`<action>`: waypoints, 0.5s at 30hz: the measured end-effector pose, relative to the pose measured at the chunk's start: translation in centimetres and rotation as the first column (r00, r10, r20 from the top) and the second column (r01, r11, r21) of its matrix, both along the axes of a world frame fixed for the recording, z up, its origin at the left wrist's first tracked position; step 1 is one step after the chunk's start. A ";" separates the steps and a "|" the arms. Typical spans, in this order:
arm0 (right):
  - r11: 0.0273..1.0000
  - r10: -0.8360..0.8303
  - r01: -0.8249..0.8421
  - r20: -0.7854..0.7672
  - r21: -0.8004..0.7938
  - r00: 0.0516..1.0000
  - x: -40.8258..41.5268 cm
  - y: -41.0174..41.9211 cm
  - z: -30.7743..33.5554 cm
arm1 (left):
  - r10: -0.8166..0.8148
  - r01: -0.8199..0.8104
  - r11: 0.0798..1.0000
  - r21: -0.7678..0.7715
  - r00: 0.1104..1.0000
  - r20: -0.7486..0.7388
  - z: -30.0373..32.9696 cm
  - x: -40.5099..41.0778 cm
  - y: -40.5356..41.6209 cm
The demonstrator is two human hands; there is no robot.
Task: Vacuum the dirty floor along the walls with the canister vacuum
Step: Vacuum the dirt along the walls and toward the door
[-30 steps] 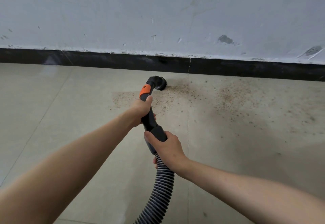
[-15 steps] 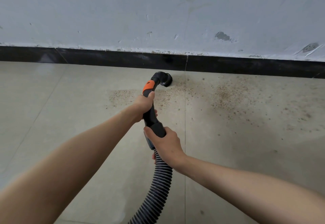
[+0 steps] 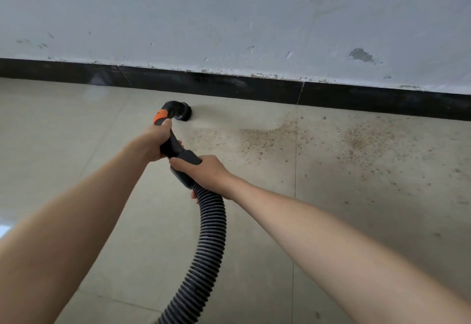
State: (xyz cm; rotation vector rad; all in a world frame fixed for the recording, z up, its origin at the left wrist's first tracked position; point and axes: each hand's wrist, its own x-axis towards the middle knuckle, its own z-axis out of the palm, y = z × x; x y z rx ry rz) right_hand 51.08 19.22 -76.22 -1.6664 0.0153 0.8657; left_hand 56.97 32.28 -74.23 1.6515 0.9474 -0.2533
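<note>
Both hands, left hand and right hand, fingers clamped on vacuum handle. Nozzle at baseboard, centre frame. Brown debris right of nozzle remains; task looks partway done.

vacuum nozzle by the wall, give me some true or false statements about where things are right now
1. The left hand grips the handle just below the orange button. True.
2. The brush nozzle sits in the middle of the brown dirt. False: the dirt lies to its right.
3. The right hand grips where the ribbed hose joins the handle. True.
4. The black baseboard is covered by the nozzle. False: the nozzle sits on the floor tile in front of it.
</note>
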 end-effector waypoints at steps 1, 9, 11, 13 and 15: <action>1.000 0.022 -0.022 -0.001 -0.001 1.000 0.1 0.5 0.1 | 0.019 -0.019 1.000 0.006 1.000 0.001 0.1 -0.3 0.7; 0.998 0.063 -0.064 -0.015 -0.014 0.998 -3.1 0.9 -1.1 | 0.091 -0.091 0.995 -0.029 0.996 0.008 -1.2 -3.7 1.2; 0.999 0.032 -0.032 -0.029 0.008 0.999 -3.7 0.5 -1.3 | 0.091 -0.090 0.995 -0.038 0.996 0.003 -1.3 -4.0 1.1; 1.000 0.008 -0.007 -0.053 0.022 0.999 -4.4 0.1 -1.4 | 0.073 -0.074 0.996 -0.053 0.997 -0.013 -1.4 -4.3 1.0; 1.000 -0.001 0.003 -0.067 0.027 0.998 -5.0 -0.5 -1.5 | 0.056 -0.058 0.996 -0.061 0.998 -0.030 -1.6 -4.6 0.8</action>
